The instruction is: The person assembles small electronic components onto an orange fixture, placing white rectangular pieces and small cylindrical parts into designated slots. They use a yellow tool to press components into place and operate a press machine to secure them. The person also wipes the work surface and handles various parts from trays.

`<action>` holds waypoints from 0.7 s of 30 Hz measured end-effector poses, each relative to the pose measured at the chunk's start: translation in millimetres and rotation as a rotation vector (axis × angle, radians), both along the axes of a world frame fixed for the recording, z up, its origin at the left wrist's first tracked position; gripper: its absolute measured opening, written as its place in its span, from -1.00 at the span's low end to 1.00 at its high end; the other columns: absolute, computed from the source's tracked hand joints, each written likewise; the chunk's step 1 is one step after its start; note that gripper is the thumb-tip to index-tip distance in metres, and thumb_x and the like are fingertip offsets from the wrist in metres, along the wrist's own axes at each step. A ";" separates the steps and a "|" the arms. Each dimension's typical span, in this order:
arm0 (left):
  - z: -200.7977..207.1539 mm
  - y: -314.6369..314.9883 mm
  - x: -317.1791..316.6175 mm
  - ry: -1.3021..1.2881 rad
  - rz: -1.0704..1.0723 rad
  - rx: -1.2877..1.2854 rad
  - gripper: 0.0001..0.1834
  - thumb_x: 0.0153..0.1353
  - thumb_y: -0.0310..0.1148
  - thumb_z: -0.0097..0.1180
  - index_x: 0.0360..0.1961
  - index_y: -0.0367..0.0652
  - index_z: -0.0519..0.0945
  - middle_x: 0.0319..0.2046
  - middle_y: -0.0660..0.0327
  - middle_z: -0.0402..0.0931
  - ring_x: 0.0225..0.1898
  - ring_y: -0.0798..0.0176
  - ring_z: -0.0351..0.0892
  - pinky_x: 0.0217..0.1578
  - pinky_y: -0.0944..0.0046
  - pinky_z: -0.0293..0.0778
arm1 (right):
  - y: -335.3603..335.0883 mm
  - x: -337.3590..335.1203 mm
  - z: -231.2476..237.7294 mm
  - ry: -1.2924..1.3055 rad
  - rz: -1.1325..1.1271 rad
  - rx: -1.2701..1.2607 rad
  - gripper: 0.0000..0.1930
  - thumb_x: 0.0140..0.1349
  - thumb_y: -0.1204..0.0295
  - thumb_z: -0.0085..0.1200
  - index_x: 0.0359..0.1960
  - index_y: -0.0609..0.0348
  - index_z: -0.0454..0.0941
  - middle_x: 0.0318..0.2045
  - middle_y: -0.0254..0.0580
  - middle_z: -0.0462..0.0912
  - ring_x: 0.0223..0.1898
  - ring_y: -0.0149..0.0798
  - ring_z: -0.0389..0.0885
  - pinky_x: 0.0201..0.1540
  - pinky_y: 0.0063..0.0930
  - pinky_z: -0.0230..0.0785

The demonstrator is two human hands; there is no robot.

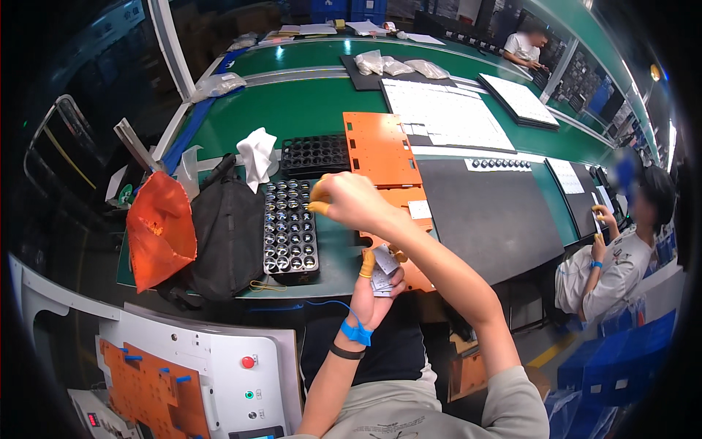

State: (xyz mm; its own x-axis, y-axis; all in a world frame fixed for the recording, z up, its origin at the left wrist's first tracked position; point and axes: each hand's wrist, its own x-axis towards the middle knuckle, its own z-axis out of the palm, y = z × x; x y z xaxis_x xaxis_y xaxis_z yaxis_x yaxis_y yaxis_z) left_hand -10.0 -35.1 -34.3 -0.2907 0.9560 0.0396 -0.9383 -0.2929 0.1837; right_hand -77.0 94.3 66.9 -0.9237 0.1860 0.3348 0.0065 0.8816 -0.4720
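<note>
My left hand (369, 306), with yellow finger cots and a blue wrist strap, is closed around small flat white-and-grey pieces (382, 272) near the table's front edge. My right hand (355, 201), also in yellow finger cots, reaches across to the left. Its thumb and finger are curled together at the right side of a black tray (291, 274); whatever is between them cannot be made out. Rows of round, shiny lens-like parts (282, 227) fill that tray. Orange perforated plates (384, 154) lie beside my right hand, partly hidden by my forearm.
Left of the tray are a black bag (228, 230), an orange bag (162, 230) and a white cloth (257, 157). Another black tray (314, 153) lies behind. A dark mat (486, 216) spreads to the right. A co-worker (621, 249) sits at far right; a control box (248, 344) stands lower left.
</note>
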 end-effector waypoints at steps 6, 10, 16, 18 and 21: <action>-6.4 -4.0 -4.9 -0.136 0.005 0.027 -0.57 0.47 0.08 -0.15 0.00 -0.03 0.51 -0.22 0.27 0.49 -0.42 0.33 0.25 -0.51 0.39 0.21 | -8.2 -42.3 -9.0 -0.174 -0.037 0.212 -0.74 0.01 0.24 0.36 -0.44 0.21 0.72 -0.47 0.06 0.70 -0.34 0.05 0.73 -0.25 -0.14 0.56; -5.9 -3.5 -4.9 -0.137 0.029 0.018 -0.57 0.48 0.07 -0.16 -0.02 -0.04 0.51 -0.23 0.28 0.50 -0.42 0.32 0.26 -0.52 0.37 0.22 | -10.7 -50.1 -12.6 -0.189 -0.073 0.193 -0.67 -0.05 0.16 0.41 -0.49 0.22 0.71 -0.50 0.06 0.70 -0.35 0.05 0.73 -0.26 -0.16 0.58; -10.7 -3.3 -3.9 -0.168 0.038 -0.026 -0.59 0.48 0.05 -0.14 -0.05 -0.06 0.51 -0.27 0.28 0.49 -0.43 0.33 0.29 -0.52 0.36 0.24 | -14.0 -55.1 -26.5 -0.097 -0.122 0.247 -0.63 -0.05 0.11 0.40 -0.54 0.22 0.69 -0.53 0.05 0.68 -0.40 0.06 0.72 -0.31 -0.13 0.55; -10.6 -5.6 -4.0 -0.162 0.056 -0.041 -0.59 0.48 0.04 -0.13 -0.06 -0.07 0.51 -0.29 0.29 0.49 -0.43 0.33 0.30 -0.53 0.36 0.24 | -16.9 -57.7 -29.8 -0.092 -0.132 0.214 -0.67 -0.07 0.17 0.39 -0.53 0.24 0.68 -0.51 0.07 0.69 -0.38 0.06 0.72 -0.29 -0.12 0.56; -9.4 -6.3 -3.3 -0.153 0.067 -0.062 -0.60 0.48 0.03 -0.12 -0.08 -0.08 0.51 -0.33 0.29 0.48 -0.44 0.34 0.32 -0.53 0.36 0.24 | -21.4 -55.2 -25.7 -0.088 -0.154 0.188 -0.77 -0.11 0.33 0.33 -0.52 0.27 0.68 -0.47 0.09 0.70 -0.36 0.07 0.73 -0.26 -0.11 0.58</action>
State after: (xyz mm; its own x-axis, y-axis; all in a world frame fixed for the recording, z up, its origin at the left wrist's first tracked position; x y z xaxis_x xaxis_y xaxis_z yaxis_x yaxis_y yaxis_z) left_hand -13.3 -41.4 -43.7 -0.3520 0.9335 -0.0683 -0.9355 -0.3484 0.0594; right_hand -132.2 72.9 41.2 -0.9167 0.2685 0.2960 0.1811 0.9394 -0.2912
